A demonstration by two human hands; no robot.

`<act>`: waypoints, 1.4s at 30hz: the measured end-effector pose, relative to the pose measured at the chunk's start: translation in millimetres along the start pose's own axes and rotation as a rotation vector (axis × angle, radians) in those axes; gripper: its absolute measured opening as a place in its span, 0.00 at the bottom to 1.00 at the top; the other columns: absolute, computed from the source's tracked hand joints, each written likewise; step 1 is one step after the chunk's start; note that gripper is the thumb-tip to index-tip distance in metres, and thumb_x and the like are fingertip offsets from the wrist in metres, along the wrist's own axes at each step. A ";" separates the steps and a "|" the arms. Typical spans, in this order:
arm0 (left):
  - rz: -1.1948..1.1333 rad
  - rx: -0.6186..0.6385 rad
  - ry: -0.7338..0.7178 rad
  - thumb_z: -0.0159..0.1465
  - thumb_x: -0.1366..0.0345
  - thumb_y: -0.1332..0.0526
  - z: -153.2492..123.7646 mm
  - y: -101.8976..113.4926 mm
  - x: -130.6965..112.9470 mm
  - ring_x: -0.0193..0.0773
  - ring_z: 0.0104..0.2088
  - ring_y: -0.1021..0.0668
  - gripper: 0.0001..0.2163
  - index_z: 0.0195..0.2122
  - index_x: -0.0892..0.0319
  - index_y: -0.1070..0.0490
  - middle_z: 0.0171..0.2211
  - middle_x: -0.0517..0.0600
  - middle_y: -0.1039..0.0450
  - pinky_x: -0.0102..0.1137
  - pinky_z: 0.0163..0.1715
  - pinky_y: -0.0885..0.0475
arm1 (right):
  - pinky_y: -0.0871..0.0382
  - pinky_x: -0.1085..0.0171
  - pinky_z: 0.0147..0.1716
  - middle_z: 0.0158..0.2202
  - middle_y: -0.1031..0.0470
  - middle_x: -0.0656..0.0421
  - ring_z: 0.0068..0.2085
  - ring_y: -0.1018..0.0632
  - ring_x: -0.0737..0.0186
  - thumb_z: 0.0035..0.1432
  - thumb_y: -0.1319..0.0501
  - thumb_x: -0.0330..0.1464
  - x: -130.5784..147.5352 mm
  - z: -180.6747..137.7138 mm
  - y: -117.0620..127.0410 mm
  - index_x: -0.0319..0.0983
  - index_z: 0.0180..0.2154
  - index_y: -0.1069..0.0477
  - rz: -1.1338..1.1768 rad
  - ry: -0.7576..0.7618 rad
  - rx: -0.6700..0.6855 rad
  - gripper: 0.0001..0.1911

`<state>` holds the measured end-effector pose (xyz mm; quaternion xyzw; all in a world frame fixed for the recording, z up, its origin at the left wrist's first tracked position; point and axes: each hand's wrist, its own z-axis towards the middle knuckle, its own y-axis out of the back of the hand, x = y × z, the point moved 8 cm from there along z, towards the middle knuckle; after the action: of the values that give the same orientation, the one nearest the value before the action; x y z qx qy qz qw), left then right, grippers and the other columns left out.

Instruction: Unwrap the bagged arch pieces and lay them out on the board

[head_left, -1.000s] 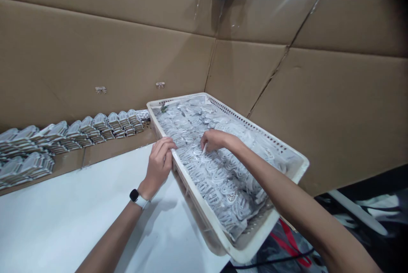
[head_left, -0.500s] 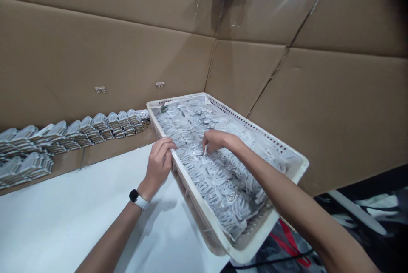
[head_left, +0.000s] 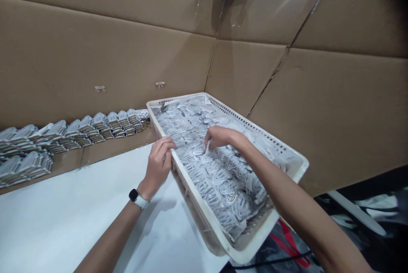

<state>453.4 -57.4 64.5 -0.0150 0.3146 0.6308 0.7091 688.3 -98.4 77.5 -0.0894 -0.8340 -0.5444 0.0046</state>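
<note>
Okay, step in hand looks like picking at the basket's contents. My right hand [head_left: 219, 137] is over the middle of the white basket [head_left: 202, 200], fingertips pinched narrow on a thin white piece [head_left: 208, 147] that stands up from the clear-wrapped packets [head_left: 219, 186]; can't tell whether it's loose or part of one. My left hand [head_left: 159, 158], watch [head_left: 134, 195] on the wrist, lays its fingers over the basket's near side rim; contact is plain, but whether they grip or just rest, I can't tell. Basket sits tilted in view, partly over the white tabletop [head_left: 70, 217], by the cardboard wall [head_left: 134, 52]. Stacked pieces [head_left: 91, 128] line the wall to the left, well apart from both hands. Next move, I'd judge, calls for a firm, small pinch, a clean lift without dragging neighbours, and the left steadying the rim.
</note>
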 end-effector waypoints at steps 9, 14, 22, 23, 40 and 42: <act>-0.009 -0.003 -0.008 0.75 0.72 0.50 -0.3 -0.1 -0.9 0.45 0.56 0.23 0.12 0.44 0.55 0.27 0.47 0.54 0.23 0.46 0.61 0.29 | 0.36 0.68 0.33 0.36 0.15 0.60 0.38 0.19 0.60 0.51 0.28 0.30 -0.7 3.1 -1.2 0.42 0.43 0.13 0.002 0.015 -0.044 0.15; -0.004 -0.007 -0.017 0.75 0.72 0.50 -0.1 0.0 -1.5 0.45 0.56 0.23 0.12 0.44 0.55 0.27 0.46 0.53 0.22 0.46 0.61 0.30 | 0.37 0.67 0.32 0.36 0.14 0.59 0.37 0.20 0.60 0.51 0.30 0.29 6.8 4.7 -2.4 0.43 0.44 0.13 -0.030 0.017 -0.062 0.17; -0.001 -0.007 -0.018 0.75 0.73 0.50 -0.9 -0.4 -0.5 0.45 0.56 0.23 0.12 0.44 0.56 0.26 0.47 0.53 0.23 0.45 0.61 0.30 | 0.41 0.66 0.28 0.37 0.14 0.56 0.37 0.18 0.57 0.50 0.32 0.27 21.2 3.2 -6.3 0.41 0.43 0.13 -0.126 0.008 -0.061 0.17; 0.000 -0.008 -0.018 0.75 0.73 0.50 -0.8 -0.3 -0.6 0.45 0.56 0.23 0.12 0.44 0.56 0.26 0.47 0.53 0.23 0.45 0.61 0.30 | 0.41 0.66 0.28 0.37 0.14 0.55 0.38 0.17 0.57 0.50 0.33 0.27 21.3 2.8 -6.1 0.40 0.43 0.13 -0.142 -0.002 -0.063 0.17; 0.007 -0.009 -0.028 0.75 0.74 0.50 -0.7 -0.1 -1.7 0.44 0.56 0.23 0.12 0.44 0.56 0.27 0.46 0.53 0.23 0.45 0.61 0.31 | 0.37 0.65 0.31 0.39 0.14 0.53 0.39 0.17 0.54 0.49 0.34 0.26 17.4 6.7 -8.3 0.42 0.43 0.13 -0.197 -0.023 -0.088 0.19; 0.013 -0.009 -0.031 0.75 0.74 0.50 -0.6 -0.2 -2.1 0.44 0.56 0.23 0.12 0.44 0.56 0.27 0.46 0.53 0.23 0.45 0.61 0.31 | 0.36 0.65 0.33 0.42 0.13 0.52 0.42 0.16 0.51 0.49 0.34 0.24 17.3 5.8 -7.1 0.42 0.45 0.13 -0.215 -0.052 -0.105 0.22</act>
<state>453.2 -59.6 64.9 -0.0064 0.3007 0.6372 0.7096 670.7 -93.4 70.5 -0.0136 -0.8090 -0.5821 -0.0800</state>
